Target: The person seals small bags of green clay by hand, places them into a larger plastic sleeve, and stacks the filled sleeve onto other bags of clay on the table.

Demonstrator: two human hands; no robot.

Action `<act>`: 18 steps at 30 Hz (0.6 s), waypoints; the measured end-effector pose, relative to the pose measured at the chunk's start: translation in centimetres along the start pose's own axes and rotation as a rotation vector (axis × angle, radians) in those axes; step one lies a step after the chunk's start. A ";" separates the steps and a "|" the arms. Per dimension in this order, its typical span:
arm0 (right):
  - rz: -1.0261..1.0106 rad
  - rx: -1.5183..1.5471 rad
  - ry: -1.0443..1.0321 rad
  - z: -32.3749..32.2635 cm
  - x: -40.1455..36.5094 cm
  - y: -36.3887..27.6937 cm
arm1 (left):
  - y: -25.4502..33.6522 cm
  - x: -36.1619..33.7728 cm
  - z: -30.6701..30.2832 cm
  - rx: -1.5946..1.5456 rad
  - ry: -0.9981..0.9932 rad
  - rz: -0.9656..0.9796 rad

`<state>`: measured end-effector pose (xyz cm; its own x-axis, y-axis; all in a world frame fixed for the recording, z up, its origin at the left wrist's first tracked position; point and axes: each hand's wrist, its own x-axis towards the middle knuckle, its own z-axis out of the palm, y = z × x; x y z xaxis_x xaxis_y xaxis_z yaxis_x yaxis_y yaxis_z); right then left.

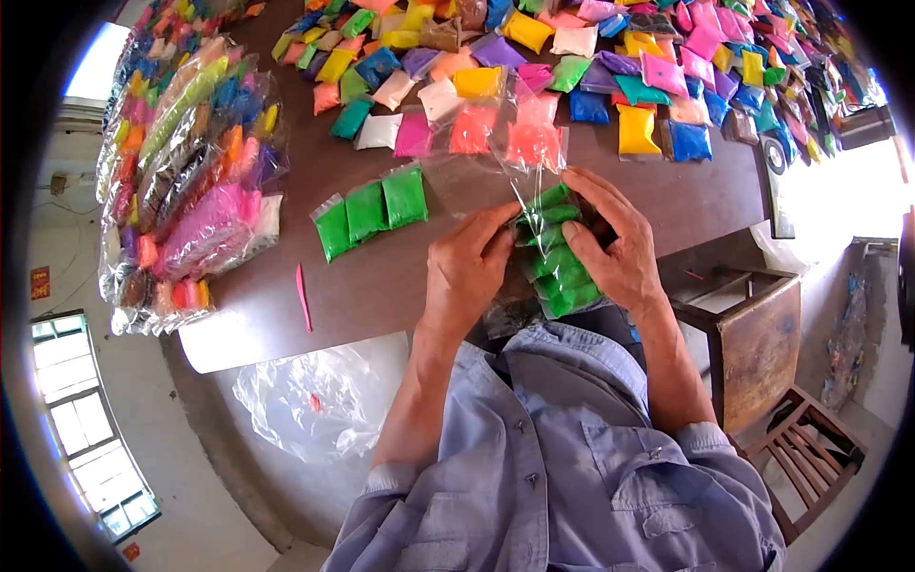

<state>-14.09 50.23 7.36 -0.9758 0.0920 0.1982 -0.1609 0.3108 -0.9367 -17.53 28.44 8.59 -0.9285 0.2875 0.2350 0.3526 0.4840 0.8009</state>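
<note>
A clear plastic bag (539,186) with several green packets (562,272) stacked in it is between my hands at the table's near edge. My left hand (467,272) pinches the bag's left side, fingers bent. My right hand (618,238) curves over its right side, the thumb pressed on the green packets and the fingers on the plastic near the top. Left of my hands, a row of three green packets (370,211) lies flat on the table. A thin pink tool (303,297) lies farther left, close to the edge.
Many small colourful packets (529,31) cover the far side of the brown table (429,176). Large clear bags of coloured packets (205,191) are heaped at the left. A crumpled clear bag (315,400) lies below the table edge. Wooden chairs (762,343) stand at the right.
</note>
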 end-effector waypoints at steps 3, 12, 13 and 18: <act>-0.002 -0.007 0.000 0.0 -0.1 0.1 | -0.1 0.0 0.2 -0.009 0.011 0.000; 0.016 0.004 0.004 0.1 -0.1 0.1 | -0.1 0.1 0.2 0.002 0.020 0.000; 0.013 -0.001 0.006 0.1 -0.1 0.1 | -0.1 0.1 0.2 -0.003 0.017 -0.002; 0.014 -0.024 0.005 0.0 0.0 0.0 | -0.1 0.0 0.4 -0.007 0.019 -0.010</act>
<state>-14.05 50.18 7.39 -0.9772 0.1013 0.1866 -0.1437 0.3318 -0.9323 -17.53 28.68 8.28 -0.9341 0.2664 0.2375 0.3424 0.4810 0.8071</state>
